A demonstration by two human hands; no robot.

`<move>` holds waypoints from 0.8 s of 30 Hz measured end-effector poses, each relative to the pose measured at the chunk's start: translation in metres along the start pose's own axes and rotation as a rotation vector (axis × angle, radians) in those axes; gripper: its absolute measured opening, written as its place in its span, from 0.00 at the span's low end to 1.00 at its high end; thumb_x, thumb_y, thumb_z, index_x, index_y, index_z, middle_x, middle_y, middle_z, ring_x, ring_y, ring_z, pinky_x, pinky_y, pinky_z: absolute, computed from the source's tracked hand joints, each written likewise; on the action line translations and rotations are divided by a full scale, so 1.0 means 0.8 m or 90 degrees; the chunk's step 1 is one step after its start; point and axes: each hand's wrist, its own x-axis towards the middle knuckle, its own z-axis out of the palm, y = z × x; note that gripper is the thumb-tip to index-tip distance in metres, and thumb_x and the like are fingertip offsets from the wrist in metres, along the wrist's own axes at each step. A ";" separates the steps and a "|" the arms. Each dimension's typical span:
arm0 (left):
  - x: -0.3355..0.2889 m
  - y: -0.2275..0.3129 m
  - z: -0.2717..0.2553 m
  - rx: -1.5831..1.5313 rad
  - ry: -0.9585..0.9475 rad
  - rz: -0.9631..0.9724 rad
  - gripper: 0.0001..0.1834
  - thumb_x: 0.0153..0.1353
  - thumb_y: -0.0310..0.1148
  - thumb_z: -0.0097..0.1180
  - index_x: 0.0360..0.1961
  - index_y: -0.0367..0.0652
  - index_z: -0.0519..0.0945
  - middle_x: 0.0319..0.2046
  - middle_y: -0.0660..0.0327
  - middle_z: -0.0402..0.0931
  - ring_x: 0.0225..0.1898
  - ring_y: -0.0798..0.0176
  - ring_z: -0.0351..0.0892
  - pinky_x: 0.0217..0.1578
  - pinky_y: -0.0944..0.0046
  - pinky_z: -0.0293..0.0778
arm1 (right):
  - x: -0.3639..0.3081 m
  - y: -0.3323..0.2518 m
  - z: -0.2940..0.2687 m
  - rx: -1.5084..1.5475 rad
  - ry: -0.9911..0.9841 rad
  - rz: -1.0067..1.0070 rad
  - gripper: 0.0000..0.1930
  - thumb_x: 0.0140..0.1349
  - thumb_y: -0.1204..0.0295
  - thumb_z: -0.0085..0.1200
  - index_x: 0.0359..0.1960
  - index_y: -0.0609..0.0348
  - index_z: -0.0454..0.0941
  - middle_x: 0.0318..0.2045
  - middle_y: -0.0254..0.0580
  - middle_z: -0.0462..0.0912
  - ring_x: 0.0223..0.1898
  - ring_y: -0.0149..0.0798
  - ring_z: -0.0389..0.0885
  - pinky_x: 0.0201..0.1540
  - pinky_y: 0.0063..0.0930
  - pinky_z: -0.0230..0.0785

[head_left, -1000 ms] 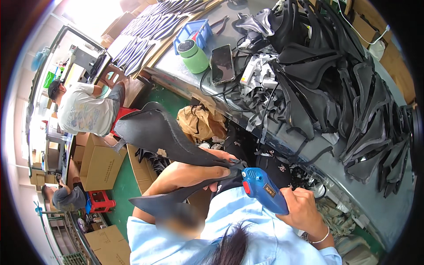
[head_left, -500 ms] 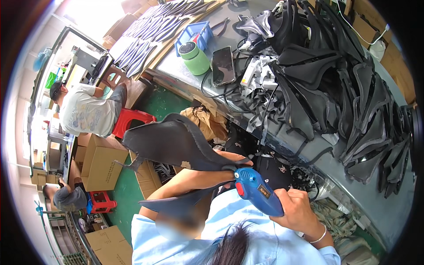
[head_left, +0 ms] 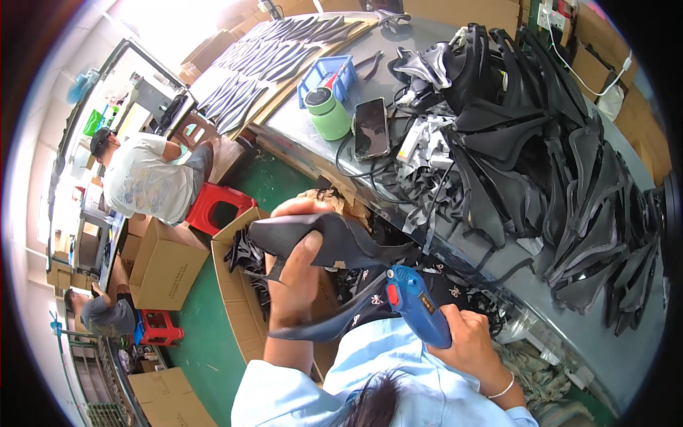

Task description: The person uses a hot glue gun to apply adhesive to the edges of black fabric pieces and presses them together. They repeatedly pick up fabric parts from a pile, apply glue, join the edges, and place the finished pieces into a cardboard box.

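My left hand is closed round a black curved padded piece, with fingers over its far side and the thumb on its near face. A long dark flap hangs below the wrist; whether it belongs to the same piece I cannot tell. In my right hand is a blue handheld power tool with a red button. Its tip points at the piece's narrow right end, close to the flap's upper end. Whether the tip touches is not clear.
A metal table carries a large heap of similar black pieces, grey scraps, a phone, a green jar and a blue basket. An open carton stands beside my left arm. Two people sit at the left.
My left hand has come up and now grips the padded piece from its far side; the piece has turned and drawn away from the tool. The tool has shifted slightly.
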 end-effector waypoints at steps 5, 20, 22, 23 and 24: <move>-0.020 -0.013 0.004 -0.032 0.070 0.024 0.19 0.53 0.29 0.56 0.47 0.39 0.68 0.41 0.56 0.70 0.44 0.63 0.72 0.49 0.63 0.68 | 0.001 -0.009 -0.003 -0.006 0.003 0.002 0.26 0.34 0.70 0.67 0.37 0.63 0.70 0.18 0.45 0.78 0.21 0.46 0.79 0.26 0.35 0.70; -0.047 -0.042 0.040 -0.030 0.114 0.104 0.18 0.53 0.30 0.52 0.46 0.42 0.66 0.43 0.52 0.69 0.45 0.58 0.71 0.50 0.59 0.67 | 0.007 -0.027 -0.007 0.064 0.040 0.000 0.21 0.37 0.71 0.65 0.34 0.63 0.71 0.18 0.43 0.77 0.19 0.44 0.78 0.23 0.32 0.69; -0.049 -0.046 0.043 -0.021 0.116 0.112 0.18 0.53 0.30 0.52 0.46 0.42 0.66 0.44 0.51 0.69 0.45 0.57 0.71 0.51 0.56 0.67 | 0.008 -0.029 -0.006 0.078 0.048 0.003 0.21 0.38 0.71 0.65 0.34 0.63 0.70 0.17 0.43 0.77 0.19 0.44 0.78 0.23 0.32 0.69; -0.050 -0.048 0.044 -0.030 0.119 0.111 0.19 0.53 0.30 0.52 0.46 0.42 0.66 0.44 0.50 0.69 0.45 0.56 0.71 0.51 0.55 0.67 | 0.008 -0.030 -0.006 0.086 0.050 0.002 0.21 0.38 0.71 0.65 0.34 0.63 0.70 0.17 0.43 0.77 0.19 0.44 0.78 0.23 0.32 0.69; -0.052 -0.050 0.046 -0.038 0.122 0.110 0.19 0.53 0.30 0.52 0.46 0.42 0.66 0.44 0.50 0.69 0.45 0.56 0.71 0.52 0.55 0.67 | 0.009 -0.030 -0.005 0.094 0.053 0.000 0.21 0.37 0.71 0.65 0.34 0.63 0.70 0.17 0.43 0.76 0.19 0.44 0.78 0.23 0.32 0.69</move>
